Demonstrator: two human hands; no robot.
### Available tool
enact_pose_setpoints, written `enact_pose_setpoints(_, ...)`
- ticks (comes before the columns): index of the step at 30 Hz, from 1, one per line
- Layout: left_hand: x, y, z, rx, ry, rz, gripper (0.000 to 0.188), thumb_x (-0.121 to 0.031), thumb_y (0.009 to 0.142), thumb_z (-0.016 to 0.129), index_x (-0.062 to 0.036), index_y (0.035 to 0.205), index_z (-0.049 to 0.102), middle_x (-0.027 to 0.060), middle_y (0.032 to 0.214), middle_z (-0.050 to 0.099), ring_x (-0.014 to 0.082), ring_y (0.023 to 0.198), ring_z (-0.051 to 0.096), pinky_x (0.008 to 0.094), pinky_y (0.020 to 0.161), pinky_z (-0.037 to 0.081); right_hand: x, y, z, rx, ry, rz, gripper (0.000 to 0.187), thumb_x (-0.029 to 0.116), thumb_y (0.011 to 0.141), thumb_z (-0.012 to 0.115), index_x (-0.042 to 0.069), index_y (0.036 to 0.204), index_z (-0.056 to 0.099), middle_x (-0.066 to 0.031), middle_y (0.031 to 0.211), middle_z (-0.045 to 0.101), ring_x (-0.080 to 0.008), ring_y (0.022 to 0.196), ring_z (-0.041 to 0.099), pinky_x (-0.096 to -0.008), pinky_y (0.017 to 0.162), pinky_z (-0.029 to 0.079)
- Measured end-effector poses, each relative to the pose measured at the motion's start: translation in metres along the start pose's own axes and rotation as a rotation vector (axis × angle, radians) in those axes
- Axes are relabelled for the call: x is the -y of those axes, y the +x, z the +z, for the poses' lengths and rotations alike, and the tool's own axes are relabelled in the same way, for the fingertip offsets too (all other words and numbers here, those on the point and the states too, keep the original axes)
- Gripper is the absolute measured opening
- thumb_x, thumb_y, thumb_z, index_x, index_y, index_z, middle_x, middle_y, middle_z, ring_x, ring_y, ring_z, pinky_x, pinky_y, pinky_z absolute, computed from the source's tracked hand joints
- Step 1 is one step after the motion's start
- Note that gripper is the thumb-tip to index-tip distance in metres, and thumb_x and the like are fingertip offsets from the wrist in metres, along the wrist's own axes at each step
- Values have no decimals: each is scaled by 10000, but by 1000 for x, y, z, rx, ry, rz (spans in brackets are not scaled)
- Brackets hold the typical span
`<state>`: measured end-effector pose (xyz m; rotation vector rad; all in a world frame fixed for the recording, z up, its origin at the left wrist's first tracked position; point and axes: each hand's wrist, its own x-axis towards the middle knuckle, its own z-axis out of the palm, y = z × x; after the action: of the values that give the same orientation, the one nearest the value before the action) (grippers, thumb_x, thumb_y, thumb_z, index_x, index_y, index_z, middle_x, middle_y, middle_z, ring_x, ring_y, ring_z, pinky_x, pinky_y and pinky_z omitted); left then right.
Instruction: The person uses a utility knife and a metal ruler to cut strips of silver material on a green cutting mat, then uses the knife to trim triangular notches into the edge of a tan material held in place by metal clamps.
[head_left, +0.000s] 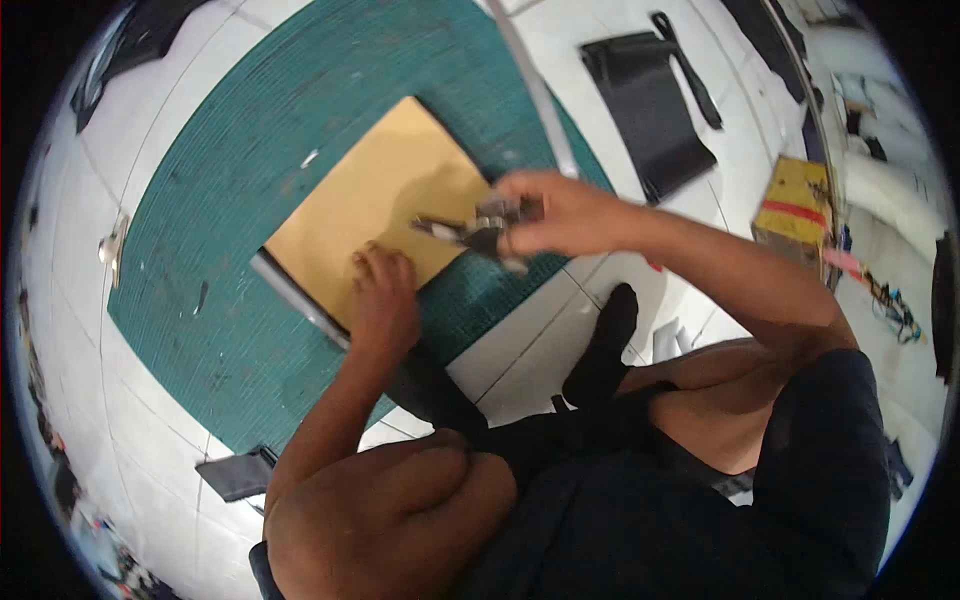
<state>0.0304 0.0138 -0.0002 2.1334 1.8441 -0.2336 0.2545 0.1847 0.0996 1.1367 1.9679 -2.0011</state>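
A tan-yellow rectangular sheet [360,190] lies on a green ribbed mat [240,160], with a dark edge showing along its sides. Flat on its near part rests my left hand [385,300], fingers slightly apart and holding nothing. My right hand [560,215] is closed around a dark metal plier-like tool [480,228]. The tool points left, over the sheet's right side; blur hides its exact kind. By the sheet's lower-left side, a grey metal-looking strip [295,290] runs partly beneath it.
Another pale strip [535,90] crosses the mat's right edge. Black folded material [650,110] with a strap lies on the white tiles to the right. A yellow box with a red band [795,205] stands farther right. A dark flat piece [238,475] lies near left.
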Motion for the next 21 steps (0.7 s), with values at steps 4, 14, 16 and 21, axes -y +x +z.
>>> enact_pose_setpoints(4,3,4,-17,86,-82,87,634,-160,763,656,91,1302,434,362,1360,394,529,1301,385,537,1089,393,-96,-56,54,-62,-13,174,550,511,852,702,-10,1025,675,-128,911,679,-232,848,655,-351,741,508)
enact_pose_setpoints(14,-1,2,-24,160,-160,-39,765,-76,701,699,57,1370,353,368,1404,322,572,1313,347,524,1063,429,-114,-36,135,-85,307,364,480,443,929,655,-31,993,692,-125,844,707,-195,782,679,-325,694,532)
enact_pose_setpoints(16,3,3,-14,111,-171,-21,760,-69,694,696,43,1367,360,373,1394,324,583,1294,365,532,1024,465,-115,-28,143,-132,398,339,455,418,934,658,-31,1009,687,-119,851,707,-176,771,671,-314,693,536)
enact_pose_setpoints(21,4,-4,-16,79,-165,-4,737,-65,702,679,45,1360,365,377,1387,326,594,1291,362,541,1034,451,-108,-2,160,-299,685,276,422,372,945,663,-32,1069,664,-90,883,697,-127,761,643,-286,703,538)
